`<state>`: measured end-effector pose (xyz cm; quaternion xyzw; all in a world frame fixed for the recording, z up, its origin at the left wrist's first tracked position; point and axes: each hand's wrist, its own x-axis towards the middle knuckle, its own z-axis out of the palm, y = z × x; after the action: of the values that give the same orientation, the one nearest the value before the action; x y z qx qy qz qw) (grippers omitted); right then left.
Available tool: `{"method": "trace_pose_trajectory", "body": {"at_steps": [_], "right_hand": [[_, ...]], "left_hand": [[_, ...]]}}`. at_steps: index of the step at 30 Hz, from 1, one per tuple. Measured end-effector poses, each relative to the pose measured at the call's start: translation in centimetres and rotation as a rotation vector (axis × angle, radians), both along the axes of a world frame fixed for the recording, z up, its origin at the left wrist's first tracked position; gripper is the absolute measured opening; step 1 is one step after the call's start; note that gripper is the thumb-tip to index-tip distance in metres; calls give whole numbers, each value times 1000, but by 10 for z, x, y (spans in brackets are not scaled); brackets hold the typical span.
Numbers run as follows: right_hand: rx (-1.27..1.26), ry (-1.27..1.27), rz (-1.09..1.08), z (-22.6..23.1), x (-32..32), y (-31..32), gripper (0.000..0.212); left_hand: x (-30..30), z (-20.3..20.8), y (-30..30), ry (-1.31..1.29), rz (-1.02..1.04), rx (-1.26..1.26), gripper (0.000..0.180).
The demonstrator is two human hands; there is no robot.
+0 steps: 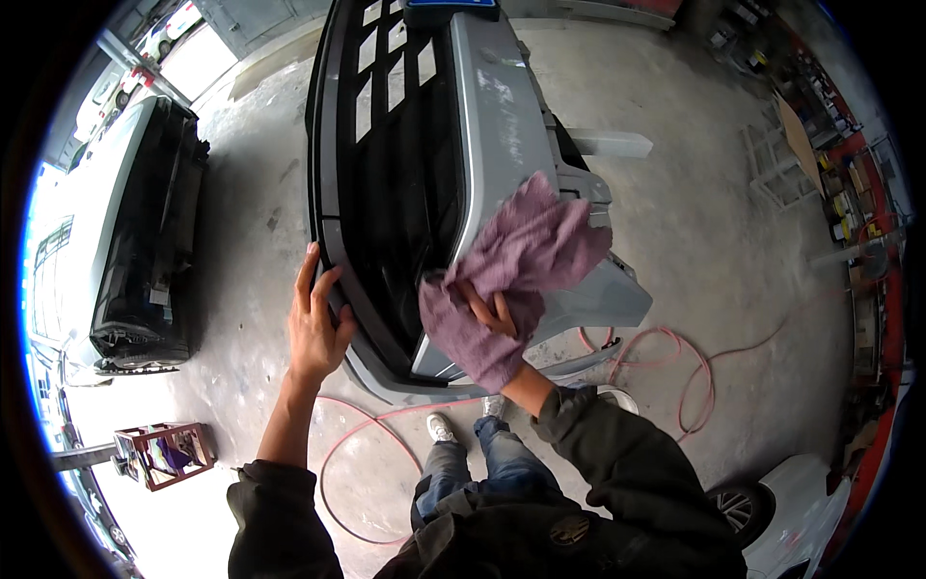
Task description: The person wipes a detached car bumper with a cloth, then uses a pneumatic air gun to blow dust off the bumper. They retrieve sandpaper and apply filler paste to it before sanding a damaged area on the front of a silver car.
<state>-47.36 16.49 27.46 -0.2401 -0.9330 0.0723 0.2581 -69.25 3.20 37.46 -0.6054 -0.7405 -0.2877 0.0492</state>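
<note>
A grey car bumper (503,121) with a black grille (405,183) in it stands lengthwise in front of me. My right hand (490,311) grips a crumpled purple cloth (552,232) and presses it against the bumper's near right part, beside the grille. Part of the cloth drapes over the grey surface, and folds hide some of that hand's fingers. On the other side, my left hand (318,323) rests its spread fingers on the bumper's left edge, holding nothing.
A reddish hose (362,425) loops over the concrete floor around my feet. To the left stands a car (145,212) with its end dismantled. A small red-framed cart (166,454) is at lower left, a white car (796,502) at lower right. Cluttered shelves (854,193) line the right.
</note>
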Motion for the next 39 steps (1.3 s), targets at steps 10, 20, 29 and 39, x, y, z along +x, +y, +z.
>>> {"method": "trace_pose_trajectory", "body": {"at_steps": [10, 20, 29, 39], "right_hand": [[-131, 238, -154, 49, -22, 116, 66], [217, -5, -447, 4, 46, 88, 63], [1117, -919, -748, 41, -2, 84, 61], [-348, 53, -194, -159, 112, 20, 38]], "left_hand": [[1, 0, 1, -12, 9, 3, 58], [3, 3, 1, -54, -7, 14, 58], [8, 4, 2, -30, 31, -12, 59], [7, 8, -7, 41, 47, -58, 59]]}}
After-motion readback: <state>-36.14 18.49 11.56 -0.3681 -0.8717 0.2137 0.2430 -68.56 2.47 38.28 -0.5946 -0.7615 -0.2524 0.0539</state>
